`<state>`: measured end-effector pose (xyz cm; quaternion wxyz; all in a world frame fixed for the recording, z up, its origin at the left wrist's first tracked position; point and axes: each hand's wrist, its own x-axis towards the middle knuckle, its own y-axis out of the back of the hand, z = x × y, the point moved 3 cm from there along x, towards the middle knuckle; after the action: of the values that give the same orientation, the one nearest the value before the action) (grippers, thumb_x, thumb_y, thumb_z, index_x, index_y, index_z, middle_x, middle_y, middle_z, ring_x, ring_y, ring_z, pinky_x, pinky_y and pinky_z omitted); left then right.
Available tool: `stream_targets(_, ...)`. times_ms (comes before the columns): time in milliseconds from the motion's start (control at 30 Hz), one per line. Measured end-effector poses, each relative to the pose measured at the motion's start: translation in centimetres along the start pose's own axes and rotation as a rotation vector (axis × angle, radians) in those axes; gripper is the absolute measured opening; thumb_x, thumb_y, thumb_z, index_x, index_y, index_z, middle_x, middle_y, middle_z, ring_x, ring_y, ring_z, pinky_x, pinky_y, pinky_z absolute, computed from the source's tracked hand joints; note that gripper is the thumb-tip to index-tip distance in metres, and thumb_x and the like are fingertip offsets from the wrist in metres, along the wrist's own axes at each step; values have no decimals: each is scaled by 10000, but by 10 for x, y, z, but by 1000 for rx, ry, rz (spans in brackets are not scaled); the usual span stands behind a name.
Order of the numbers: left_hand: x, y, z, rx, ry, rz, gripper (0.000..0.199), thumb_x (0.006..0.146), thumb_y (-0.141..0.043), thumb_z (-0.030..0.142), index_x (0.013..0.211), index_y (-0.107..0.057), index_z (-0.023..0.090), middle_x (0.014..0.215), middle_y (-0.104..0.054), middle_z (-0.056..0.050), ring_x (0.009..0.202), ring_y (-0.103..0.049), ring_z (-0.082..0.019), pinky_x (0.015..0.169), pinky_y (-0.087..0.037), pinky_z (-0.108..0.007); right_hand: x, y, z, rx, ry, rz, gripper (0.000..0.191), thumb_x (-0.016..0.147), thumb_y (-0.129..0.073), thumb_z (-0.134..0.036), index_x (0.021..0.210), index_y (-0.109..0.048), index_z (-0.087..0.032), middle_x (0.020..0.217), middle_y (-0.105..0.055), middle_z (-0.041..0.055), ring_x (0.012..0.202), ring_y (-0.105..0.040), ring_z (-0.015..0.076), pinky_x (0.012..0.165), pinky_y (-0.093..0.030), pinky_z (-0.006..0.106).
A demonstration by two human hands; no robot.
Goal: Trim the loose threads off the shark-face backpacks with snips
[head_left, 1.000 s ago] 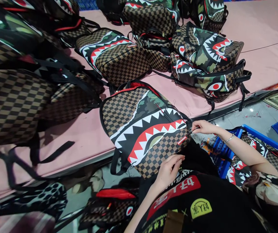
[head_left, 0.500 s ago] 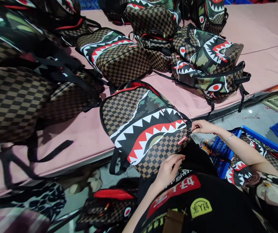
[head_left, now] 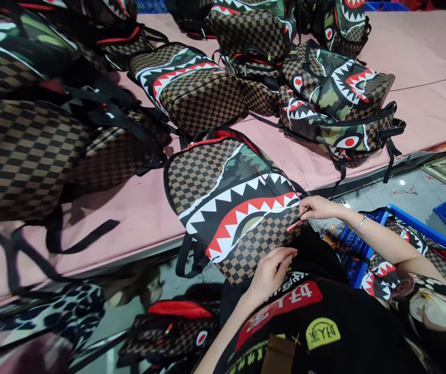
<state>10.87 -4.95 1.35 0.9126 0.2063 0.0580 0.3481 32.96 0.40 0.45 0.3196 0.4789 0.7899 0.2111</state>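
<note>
A backpack point(head_left: 242, 208) with brown-and-black checks, a camouflage patch and a red-and-white shark mouth lies tilted over the table's front edge, against my body. My left hand point(head_left: 272, 271) is closed at its lower edge, fingers bent and thumb near them. At the bag's right side, just above a small red label point(head_left: 295, 225), my right hand point(head_left: 320, 208) is pinched shut. Something small and dark shows at those fingertips, too hidden to name. The backpack's top has a red-lined opening point(head_left: 223, 134).
Similar backpacks point(head_left: 191, 85) crowd the pink-covered table point(head_left: 421, 52), with a large checked one point(head_left: 20, 156) at left and two stacked point(head_left: 339, 104) at right. A blue crate point(head_left: 421, 223) holding bags stands on the floor at right. Another bag point(head_left: 172, 332) is below the table.
My right hand has moved slightly left, from beside the backpack's edge onto it near the red label. My left hand has stayed in place. The view has shifted a little.
</note>
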Motion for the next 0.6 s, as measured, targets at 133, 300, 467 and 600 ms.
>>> stream_targets(133,0,0,-1,-4,5,-1,233,888,-398,215,1010,-595,193,935,-670,-70,876,-624,-163,777,-508,-276,4,-1,-12,-55,17,-8,49,704,-657,-167,734,-618,-163,745,-620,-6,682,-530,121,613,-345,206)
stream_targets(300,-1,0,-1,0,14,3,224,884,-409,196,1010,-593,193,938,-668,-62,882,-621,-155,787,-503,-264,7,-4,-18,-91,32,-15,62,698,-662,-153,721,-604,-158,753,-604,-4,692,-512,123,621,-332,207)
stream_targets(467,-2,-1,-3,0,27,-7,233,891,-393,205,1012,-592,192,945,-664,-64,882,-621,-156,782,-504,-265,5,-6,-15,-75,25,18,52,708,-653,-153,706,-602,-159,755,-608,-6,711,-518,121,636,-328,203)
stream_targets(600,-3,0,-3,-4,42,-7,234,894,-388,208,1015,-588,189,943,-663,-64,873,-622,-151,773,-506,-261,1,-4,-10,-43,-14,28,35,714,-646,-145,724,-615,-159,752,-620,-10,705,-528,111,637,-329,195)
